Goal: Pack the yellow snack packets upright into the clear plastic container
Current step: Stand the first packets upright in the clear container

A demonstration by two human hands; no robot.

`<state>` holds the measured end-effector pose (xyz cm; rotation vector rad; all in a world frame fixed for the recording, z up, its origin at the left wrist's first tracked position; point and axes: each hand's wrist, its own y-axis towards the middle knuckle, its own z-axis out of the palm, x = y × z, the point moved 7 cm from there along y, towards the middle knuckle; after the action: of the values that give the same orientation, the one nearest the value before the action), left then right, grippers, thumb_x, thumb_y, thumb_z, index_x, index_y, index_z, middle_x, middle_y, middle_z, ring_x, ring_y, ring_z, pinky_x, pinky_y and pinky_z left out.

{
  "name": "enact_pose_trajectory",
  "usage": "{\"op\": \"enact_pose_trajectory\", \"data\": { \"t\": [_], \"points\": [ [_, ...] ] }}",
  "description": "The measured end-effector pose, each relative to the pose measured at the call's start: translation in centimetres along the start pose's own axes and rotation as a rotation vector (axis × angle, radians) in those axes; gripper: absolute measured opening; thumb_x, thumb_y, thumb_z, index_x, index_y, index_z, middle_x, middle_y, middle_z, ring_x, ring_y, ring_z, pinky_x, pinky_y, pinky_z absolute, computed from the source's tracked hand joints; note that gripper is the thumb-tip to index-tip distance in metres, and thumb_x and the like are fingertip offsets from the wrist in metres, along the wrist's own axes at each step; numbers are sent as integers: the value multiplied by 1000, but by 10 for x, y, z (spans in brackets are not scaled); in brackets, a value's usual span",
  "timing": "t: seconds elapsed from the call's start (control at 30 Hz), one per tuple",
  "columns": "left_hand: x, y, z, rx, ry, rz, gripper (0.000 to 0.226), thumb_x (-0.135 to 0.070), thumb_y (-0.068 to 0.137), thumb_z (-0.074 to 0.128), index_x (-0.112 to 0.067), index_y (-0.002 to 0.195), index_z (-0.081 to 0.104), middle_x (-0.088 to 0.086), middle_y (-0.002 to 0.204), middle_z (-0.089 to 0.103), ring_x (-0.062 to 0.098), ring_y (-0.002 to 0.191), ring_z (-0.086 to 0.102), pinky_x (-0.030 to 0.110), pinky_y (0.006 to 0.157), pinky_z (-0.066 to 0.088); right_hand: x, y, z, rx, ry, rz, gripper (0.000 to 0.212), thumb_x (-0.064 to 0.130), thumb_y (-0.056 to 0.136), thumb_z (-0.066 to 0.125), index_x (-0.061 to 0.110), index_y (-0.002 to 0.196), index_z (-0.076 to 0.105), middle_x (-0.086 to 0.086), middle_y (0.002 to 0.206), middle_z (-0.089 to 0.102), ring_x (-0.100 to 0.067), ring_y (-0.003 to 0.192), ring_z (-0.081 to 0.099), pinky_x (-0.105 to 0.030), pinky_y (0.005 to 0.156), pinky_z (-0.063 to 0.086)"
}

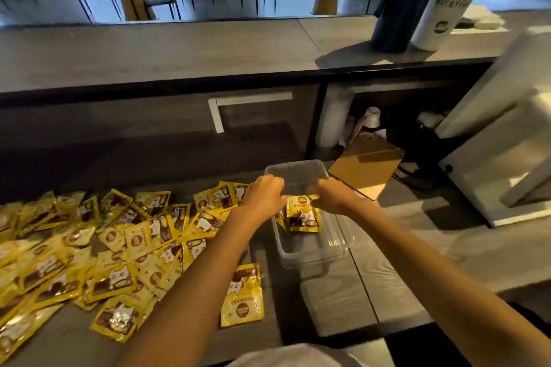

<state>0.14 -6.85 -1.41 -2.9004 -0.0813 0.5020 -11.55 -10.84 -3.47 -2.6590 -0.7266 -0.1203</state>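
Observation:
A clear plastic container stands on the dark wooden counter in the middle of the head view. Inside it, yellow snack packets stand upright against each other. My left hand and my right hand both reach over the container and pinch the top edges of these packets. A large heap of loose yellow packets lies flat on the counter to the left. One single packet lies by itself beside my left forearm.
A brown clipboard lies just behind and right of the container. A white machine fills the right side. Above runs a raised counter shelf with a dark bottle and a white cup stack.

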Motion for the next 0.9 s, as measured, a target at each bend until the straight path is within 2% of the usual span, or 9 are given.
{"op": "enact_pose_trajectory", "data": {
  "t": [0.17,0.27,0.4,0.5,0.6,0.7,0.77,0.9],
  "points": [
    [-4,11,26,47,216,15,37,-20,91,54,-11,127,53,8,136,49,25,132,34,37,103,34,-9,11,27,130,48,17,59,24,85,66,5,136,42,-17,139,47,-32,125,47,-37,101,41],
    [-7,20,35,66,359,40,42,-20,91,53,-11,132,49,10,145,39,26,143,18,40,113,20,-9,22,39,149,49,5,69,16,88,61,9,146,25,-14,150,33,-32,134,39,-36,107,36],
    [-5,31,47,213,510,18,57,-32,89,57,-10,139,40,17,149,31,34,146,4,48,117,6,-10,30,55,196,-20,-8,76,17,85,64,13,147,20,-16,147,33,-35,130,42,-42,107,38],
    [-3,39,51,310,605,2,63,-40,89,55,-11,141,35,19,149,31,39,145,0,51,117,0,-12,34,62,178,-75,-13,77,18,82,67,13,144,21,-16,140,36,-36,124,47,-42,103,40],
    [-6,41,56,384,639,10,56,-34,91,54,-14,140,38,18,149,34,40,145,-2,56,115,-7,-11,36,63,161,-95,-12,86,18,81,69,13,147,13,-16,142,32,-35,129,41,-42,104,38],
    [-9,43,56,374,601,9,60,-30,86,61,-14,139,36,17,144,40,39,143,10,56,115,-7,-13,39,64,169,-73,15,94,16,76,73,13,147,11,-16,142,33,-35,130,40,-42,104,39],
    [-9,44,55,311,486,-7,62,-25,83,65,-13,137,36,16,139,42,36,139,21,51,117,2,-13,40,59,106,-41,30,83,12,79,69,10,144,17,-17,139,34,-35,127,42,-42,101,41],
    [-3,46,41,96,124,-88,38,-10,87,55,-15,124,51,11,130,53,29,127,42,38,106,24,-13,34,27,-111,-34,85,39,11,92,53,4,129,45,-17,134,41,-33,119,51,-39,92,47]
  ]
}}
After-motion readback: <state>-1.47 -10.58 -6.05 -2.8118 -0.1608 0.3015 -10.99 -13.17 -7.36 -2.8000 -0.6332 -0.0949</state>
